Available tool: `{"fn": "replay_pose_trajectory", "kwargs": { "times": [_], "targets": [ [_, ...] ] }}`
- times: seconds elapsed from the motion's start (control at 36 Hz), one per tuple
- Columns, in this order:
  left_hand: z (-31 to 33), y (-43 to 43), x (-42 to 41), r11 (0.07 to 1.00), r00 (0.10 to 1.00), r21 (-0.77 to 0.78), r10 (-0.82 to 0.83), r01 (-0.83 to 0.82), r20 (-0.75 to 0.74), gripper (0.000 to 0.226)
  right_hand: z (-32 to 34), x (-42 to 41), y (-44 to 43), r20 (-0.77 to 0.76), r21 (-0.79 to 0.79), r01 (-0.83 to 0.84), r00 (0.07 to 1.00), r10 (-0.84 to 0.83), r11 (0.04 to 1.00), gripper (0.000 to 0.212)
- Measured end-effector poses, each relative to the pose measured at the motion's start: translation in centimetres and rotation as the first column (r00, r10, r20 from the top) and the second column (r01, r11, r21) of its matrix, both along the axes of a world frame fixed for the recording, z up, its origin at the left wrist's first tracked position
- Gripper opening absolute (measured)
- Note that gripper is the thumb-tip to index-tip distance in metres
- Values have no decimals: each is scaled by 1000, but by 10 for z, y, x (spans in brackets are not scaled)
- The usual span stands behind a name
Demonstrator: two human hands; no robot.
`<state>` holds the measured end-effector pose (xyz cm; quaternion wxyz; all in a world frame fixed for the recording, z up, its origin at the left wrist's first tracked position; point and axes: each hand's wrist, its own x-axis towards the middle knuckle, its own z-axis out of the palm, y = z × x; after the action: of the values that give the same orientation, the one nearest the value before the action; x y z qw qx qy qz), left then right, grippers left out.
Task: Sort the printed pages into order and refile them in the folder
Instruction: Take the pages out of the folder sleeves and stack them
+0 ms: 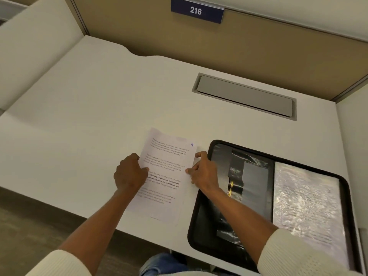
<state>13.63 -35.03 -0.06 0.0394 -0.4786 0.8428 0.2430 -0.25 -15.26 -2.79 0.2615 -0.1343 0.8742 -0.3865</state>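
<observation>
A stack of printed pages [165, 156] lies on the white desk [99, 116] in front of me, its top sheet marked with a handwritten 9 in the upper right corner. My left hand [129, 174] grips the stack's left edge, thumb on top. My right hand [203, 172] pinches the right edge, fingers curled round it. An open black folder [219, 206] lies to the right, its left side showing black pockets. Its right side holds a clear plastic sleeve [306, 200] with a printed sheet inside.
A grey cable-tray lid [245, 96] is set into the desk behind the folder. Tan partition walls [139, 32] enclose the desk, with a blue sign reading 216 [196, 10]. The desk's front edge [79, 214] runs just below my forearms.
</observation>
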Motion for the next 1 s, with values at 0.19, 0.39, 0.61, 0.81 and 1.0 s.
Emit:
{"fn": "replay_pose_trajectory", "kwargs": {
  "times": [0.19,0.39,0.61,0.81,1.0],
  "targets": [
    [-3,3,-4,990,998,-127,-53,55,19,71,-1,-4,1,32,-15,30,999,-30,999,76],
    [-1,14,-14,968,987,-221,-91,120,135,65,1,-9,18,-83,-2,11,996,-11,1000,53],
    [3,85,-44,944,960,-185,-281,272,-22,67,20,-15,87,-313,27,-13,949,21,1000,36],
    [15,191,-80,839,826,-136,-544,527,-151,45,22,-36,180,-371,78,82,928,-48,994,38],
    [13,283,-111,685,654,-130,-726,717,-213,36,19,-61,279,-407,214,166,911,-66,963,45]
  ]
}}
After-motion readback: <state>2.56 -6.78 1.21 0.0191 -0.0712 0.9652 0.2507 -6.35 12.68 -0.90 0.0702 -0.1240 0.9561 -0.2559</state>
